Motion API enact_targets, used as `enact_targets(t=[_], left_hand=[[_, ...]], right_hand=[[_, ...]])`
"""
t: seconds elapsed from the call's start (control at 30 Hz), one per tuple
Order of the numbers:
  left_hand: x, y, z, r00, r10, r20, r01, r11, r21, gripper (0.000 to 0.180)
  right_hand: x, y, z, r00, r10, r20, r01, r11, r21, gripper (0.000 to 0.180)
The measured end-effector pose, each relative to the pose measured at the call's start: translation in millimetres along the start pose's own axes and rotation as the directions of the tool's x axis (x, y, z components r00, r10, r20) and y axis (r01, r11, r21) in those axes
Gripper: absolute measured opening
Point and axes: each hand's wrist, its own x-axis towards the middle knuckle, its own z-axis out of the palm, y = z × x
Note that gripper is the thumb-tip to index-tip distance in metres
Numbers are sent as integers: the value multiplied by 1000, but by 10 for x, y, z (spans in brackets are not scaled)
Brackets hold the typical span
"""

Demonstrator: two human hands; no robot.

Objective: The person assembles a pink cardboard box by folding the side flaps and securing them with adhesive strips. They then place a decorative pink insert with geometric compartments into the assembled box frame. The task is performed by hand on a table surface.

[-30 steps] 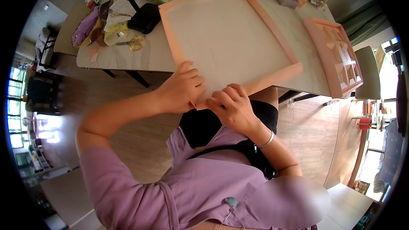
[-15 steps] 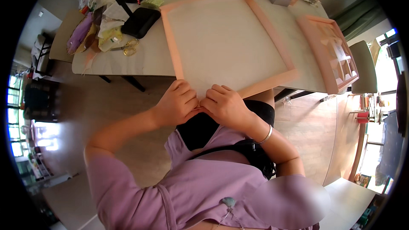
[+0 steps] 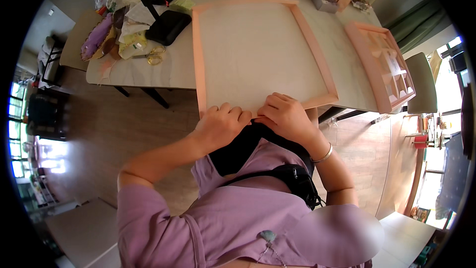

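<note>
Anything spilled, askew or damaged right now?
Nothing looks spilled or damaged. The left end of the table looks untidy, crumpled wrappings heaped near scissors. The pink-rimmed panel overhangs the near edge, but the left hand and right hand hold it.

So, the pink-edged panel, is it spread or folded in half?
Spread: the panel shows its broad pale middle between pink borders. The left hand and right hand partly cover the near border.

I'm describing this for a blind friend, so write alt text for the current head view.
A person's left hand and right hand grip the near edge of a large peach-bordered panel, which overhangs a marble-patterned table. A divided pink box lies to the right; gold-handled scissors and a black stand to the left.
</note>
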Motion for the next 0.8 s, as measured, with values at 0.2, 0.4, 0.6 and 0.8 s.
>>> enact_targets(t=[0.2, 0.4, 0.6, 0.8], left_hand=[[-102, -190, 6, 999, 43, -29, -41, 998, 50, 30], [97, -184, 96, 988, 13, -155, -4, 998, 55, 33], [274, -76, 204, 980, 105, -169, -98, 994, 47, 33], [200, -76, 159, 971, 171, -165, -161, 984, 77, 32]], right_hand=[[-142, 145, -318, 999, -41, -36, 29, 959, -281, 26], [-142, 176, -131, 999, -28, -21, 20, 958, -284, 30], [-223, 163, -274, 997, 9, -80, -38, 933, -359, 36], [-680, 369, -549, 999, 0, -41, -19, 883, -470, 45]])
